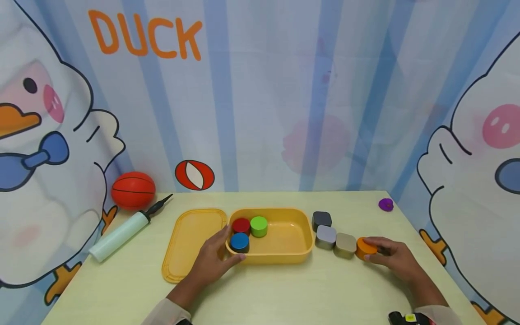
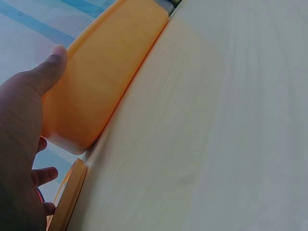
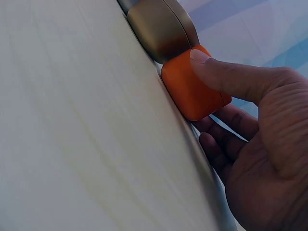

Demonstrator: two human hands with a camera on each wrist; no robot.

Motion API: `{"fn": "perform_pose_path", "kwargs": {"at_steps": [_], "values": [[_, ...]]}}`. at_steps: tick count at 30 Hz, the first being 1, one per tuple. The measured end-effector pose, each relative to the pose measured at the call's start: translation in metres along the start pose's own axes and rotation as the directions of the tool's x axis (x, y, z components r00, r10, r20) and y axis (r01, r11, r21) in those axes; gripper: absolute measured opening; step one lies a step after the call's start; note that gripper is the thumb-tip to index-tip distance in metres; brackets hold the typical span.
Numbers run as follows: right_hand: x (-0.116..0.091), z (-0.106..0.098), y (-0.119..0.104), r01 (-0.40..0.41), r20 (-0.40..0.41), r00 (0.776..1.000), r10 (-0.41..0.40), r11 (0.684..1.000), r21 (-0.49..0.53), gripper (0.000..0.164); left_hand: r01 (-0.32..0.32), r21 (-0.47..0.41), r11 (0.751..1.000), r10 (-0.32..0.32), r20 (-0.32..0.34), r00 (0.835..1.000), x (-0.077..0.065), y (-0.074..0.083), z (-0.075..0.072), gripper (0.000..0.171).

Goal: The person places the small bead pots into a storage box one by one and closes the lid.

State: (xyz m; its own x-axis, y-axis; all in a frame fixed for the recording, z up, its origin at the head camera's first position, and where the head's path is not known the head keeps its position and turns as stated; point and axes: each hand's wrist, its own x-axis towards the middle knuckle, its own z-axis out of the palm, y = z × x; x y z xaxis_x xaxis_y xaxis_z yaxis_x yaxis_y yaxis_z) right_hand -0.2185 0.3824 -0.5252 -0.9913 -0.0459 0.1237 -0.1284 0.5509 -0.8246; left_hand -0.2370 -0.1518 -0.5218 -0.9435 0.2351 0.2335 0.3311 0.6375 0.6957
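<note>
My left hand (image 1: 209, 260) grips the left end of a yellow plastic box (image 1: 274, 258), thumb against the front wall and fingers around the far side. In the left wrist view the thumb lies on the orange-looking wall (image 2: 103, 72) of that box. Inside, at its left end, stand a red round case (image 1: 241, 225), a green one (image 1: 258, 225) and a blue-topped one (image 1: 239, 242). My right hand (image 1: 396, 259) pinches a small orange case (image 1: 364, 248) between thumb and fingers. The orange case stands on the table, touching a tan case (image 1: 345, 246).
A lilac-grey case (image 1: 326, 237) and a dark grey case (image 1: 322, 219) continue the row beside the box. Left of it lies a yellow lid (image 1: 183, 246). Farther left are a pale green hand pump (image 1: 122, 235) and an orange-red ball (image 1: 133, 190). A purple piece (image 1: 386, 205) lies back right.
</note>
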Motion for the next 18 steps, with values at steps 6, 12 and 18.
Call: {"fn": "perform_pose_path", "kwargs": {"at_steps": [6, 12, 18], "values": [[-0.0004, -0.0005, -0.0004, 0.049, -0.006, 0.999, -0.049, 0.999, 0.007, 0.049, 0.005, -0.017, 1.0, -0.005, 0.004, 1.0, -0.0013, 0.0017, -0.0009, 0.099], [-0.0006, 0.0, -0.0007, 0.093, -0.019, 0.995, -0.093, 0.996, -0.011, 0.045, 0.002, -0.015, 1.0, -0.002, 0.002, 1.0, -0.001, 0.0006, -0.0008, 0.099], [-0.0009, 0.0002, -0.0008, 0.07, -0.026, 0.997, -0.071, 0.997, -0.041, 0.045, 0.004, -0.009, 1.0, -0.004, 0.003, 1.0, -0.0006, 0.0012, -0.001, 0.1]]}}
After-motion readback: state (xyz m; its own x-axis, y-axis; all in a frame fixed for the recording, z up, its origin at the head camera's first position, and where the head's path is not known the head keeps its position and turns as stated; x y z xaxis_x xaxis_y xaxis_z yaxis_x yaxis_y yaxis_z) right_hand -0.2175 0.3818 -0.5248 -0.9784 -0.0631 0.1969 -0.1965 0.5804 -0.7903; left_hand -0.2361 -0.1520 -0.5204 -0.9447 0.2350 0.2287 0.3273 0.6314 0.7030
